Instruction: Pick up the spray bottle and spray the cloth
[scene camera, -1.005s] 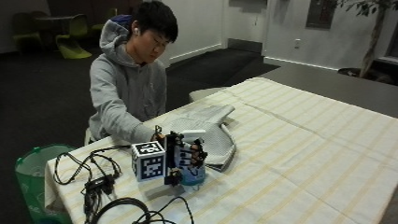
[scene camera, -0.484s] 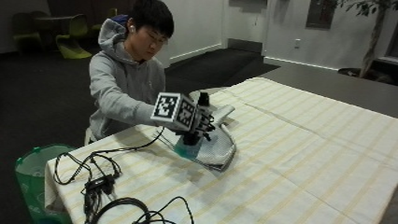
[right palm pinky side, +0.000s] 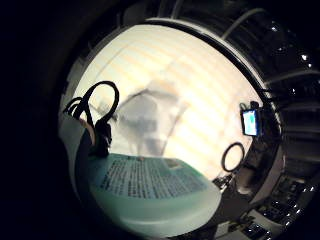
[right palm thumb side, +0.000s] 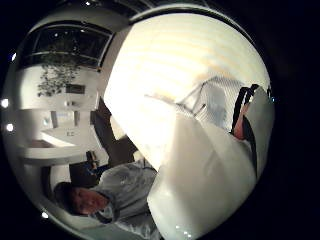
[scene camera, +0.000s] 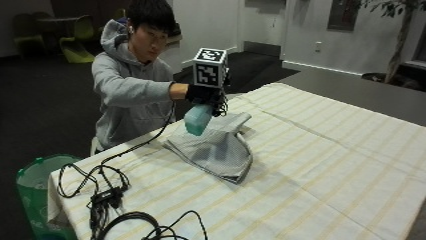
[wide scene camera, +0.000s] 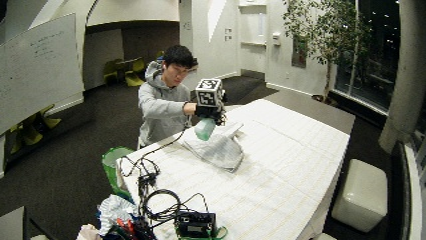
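My gloved right hand (scene camera: 204, 94) grips the neck of a pale green spray bottle (scene camera: 198, 119) and holds it in the air above the table, the bottle body hanging down. Right beneath it a grey folded cloth (scene camera: 216, 146) lies on the striped tablecloth. In the wide outside view the spray bottle (wide scene camera: 204, 129) hangs over the cloth (wide scene camera: 216, 147). The bottle's printed label (right palm pinky side: 145, 180) fills the little finger side palm view, with the cloth (right palm pinky side: 142, 117) blurred below it. Close against the palm in the thumb side view sits the bottle's white body (right palm thumb side: 205, 180).
Black cables (scene camera: 110, 200) lie coiled on the table's near left corner. A green bin (scene camera: 36, 185) stands on the floor beside the table. The striped table (scene camera: 333, 165) stretches away to the right of the cloth. The person stands at the far left edge.
The hand has lifted the bottle from the table near the front edge up over the cloth; half a second ago it hung lower, close to the cloth.
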